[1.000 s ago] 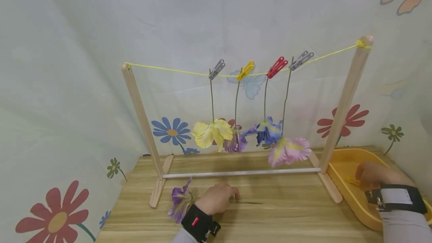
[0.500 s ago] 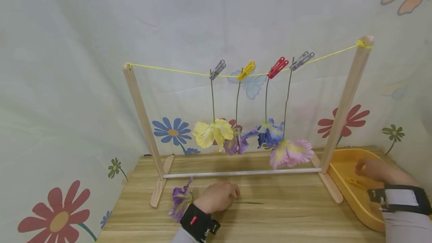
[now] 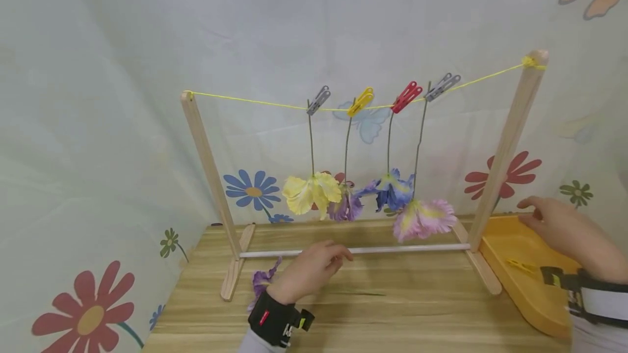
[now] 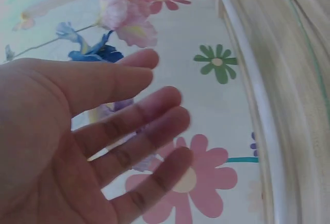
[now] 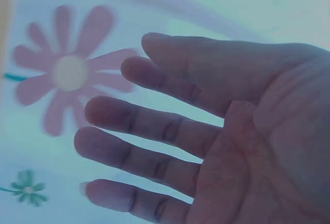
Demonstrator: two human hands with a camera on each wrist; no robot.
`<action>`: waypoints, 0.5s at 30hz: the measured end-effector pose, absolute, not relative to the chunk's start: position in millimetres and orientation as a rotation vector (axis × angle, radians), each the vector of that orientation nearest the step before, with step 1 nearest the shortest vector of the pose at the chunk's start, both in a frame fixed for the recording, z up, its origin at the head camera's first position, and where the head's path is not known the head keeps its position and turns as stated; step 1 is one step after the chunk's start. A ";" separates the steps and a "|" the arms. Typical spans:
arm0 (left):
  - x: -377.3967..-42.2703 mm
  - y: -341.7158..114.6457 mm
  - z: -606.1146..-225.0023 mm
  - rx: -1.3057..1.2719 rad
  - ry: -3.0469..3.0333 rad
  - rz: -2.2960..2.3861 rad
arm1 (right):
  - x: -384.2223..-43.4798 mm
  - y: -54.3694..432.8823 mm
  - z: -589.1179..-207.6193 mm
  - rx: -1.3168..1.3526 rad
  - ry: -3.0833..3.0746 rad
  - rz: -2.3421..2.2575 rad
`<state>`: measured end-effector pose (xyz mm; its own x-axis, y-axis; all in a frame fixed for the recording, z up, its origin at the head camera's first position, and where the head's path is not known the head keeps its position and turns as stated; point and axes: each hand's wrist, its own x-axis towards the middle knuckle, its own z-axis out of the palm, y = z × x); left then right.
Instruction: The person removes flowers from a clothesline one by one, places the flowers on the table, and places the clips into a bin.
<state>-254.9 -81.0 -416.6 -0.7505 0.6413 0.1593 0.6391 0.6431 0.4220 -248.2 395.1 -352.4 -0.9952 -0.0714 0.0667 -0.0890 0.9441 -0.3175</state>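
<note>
My left hand [image 3: 309, 270] hovers over the table before the rack's white bar [image 3: 392, 249], fingers relaxed and holding nothing; its palm shows bare in the left wrist view. Behind that wrist lies a purple artificial iris [image 3: 263, 279], partly hidden, its thin stem [image 3: 363, 293] reaching right along the wood. Over the far part of the yellow tray [image 3: 505, 227] is my right hand [image 3: 564, 227], raised, with nothing in its fingers. A yellow clothespin [image 3: 520, 266] lies in the tray. On the yellow string [image 3: 245, 99] hang a yellow flower [image 3: 311, 194], a purple one [image 3: 346, 204], a blue one [image 3: 392, 192] and a pink one [image 3: 424, 219].
Grey [image 3: 319, 101], yellow [image 3: 360, 102] and red clothespins [image 3: 406, 97] and another grey clothespin [image 3: 442, 87] grip the stems at the string. Two wooden posts [image 3: 206, 168] on feet hold the string up. A flower-printed cloth [image 3: 122, 124] hangs behind the table [image 3: 417, 309].
My right hand has risen out of the tray, leaving the clothespin there. My left hand has lifted off the iris stem and moved slightly away, toward the bar.
</note>
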 end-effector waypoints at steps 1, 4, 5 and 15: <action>-254.1 -80.8 -414.7 1.122 2.849 0.742 | -244.4 390.6 -348.1 0.124 -3.014 0.496; -252.3 -80.4 -409.9 1.149 2.872 0.791 | -234.1 377.7 -337.5 0.135 -2.907 0.474; -251.7 -80.3 -408.5 1.152 2.877 0.817 | -231.0 373.1 -334.3 0.133 -2.869 0.463; -250.6 -83.7 -398.8 1.151 2.798 1.286 | -214.3 328.9 -321.4 0.286 -2.538 0.458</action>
